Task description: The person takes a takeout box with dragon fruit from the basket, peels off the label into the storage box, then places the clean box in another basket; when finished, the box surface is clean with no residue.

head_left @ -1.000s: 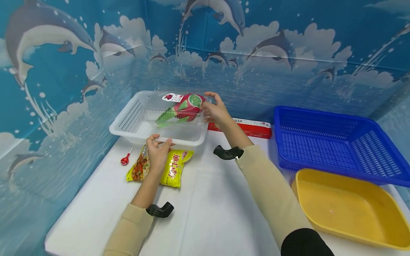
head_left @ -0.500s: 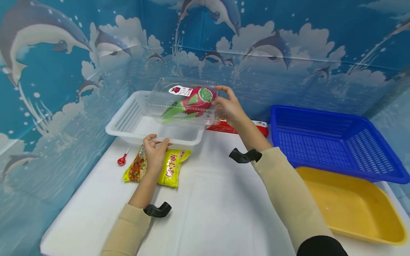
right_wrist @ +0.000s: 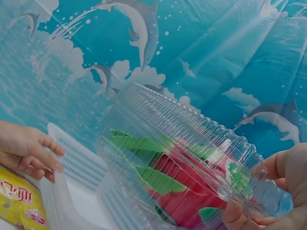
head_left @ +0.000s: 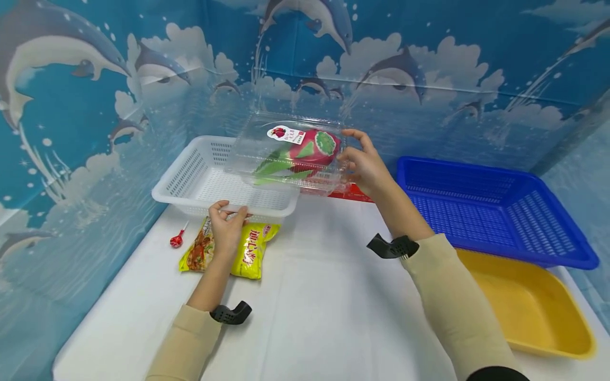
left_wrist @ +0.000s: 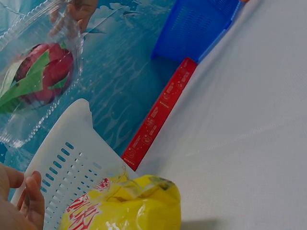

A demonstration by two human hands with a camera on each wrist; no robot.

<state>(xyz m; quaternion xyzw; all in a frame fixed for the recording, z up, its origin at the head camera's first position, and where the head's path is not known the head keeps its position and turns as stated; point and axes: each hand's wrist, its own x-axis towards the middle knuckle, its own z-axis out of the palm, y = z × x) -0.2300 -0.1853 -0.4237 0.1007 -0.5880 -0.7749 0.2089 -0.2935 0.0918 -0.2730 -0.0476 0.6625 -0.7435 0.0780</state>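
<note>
A clear plastic clamshell box (head_left: 248,159) with a dragon fruit (head_left: 310,151) inside hangs above the right side of a white basket (head_left: 167,182). My right hand (head_left: 369,164) grips the box by its right end; in the right wrist view, thumb and fingers (right_wrist: 276,165) close on that edge. A white label (head_left: 286,134) is on the lid. My left hand (head_left: 226,227) pinches the near rim of the white basket, which is tilted slightly. Partly behind the left wrist lies a yellow noodle packet (head_left: 252,251) on the table.
A red lollipop (head_left: 177,241) lies left of the packet. A long red box (left_wrist: 160,115) lies against the backdrop, left of a blue basket (head_left: 481,222). In front of that basket stands a yellow tub (head_left: 534,301). A dolphin-print curtain (head_left: 295,63) walls in the table.
My right hand has carried the box with the dragon fruit up and to the right, partly out from over the white basket. The left hand keeps its hold on the rim.
</note>
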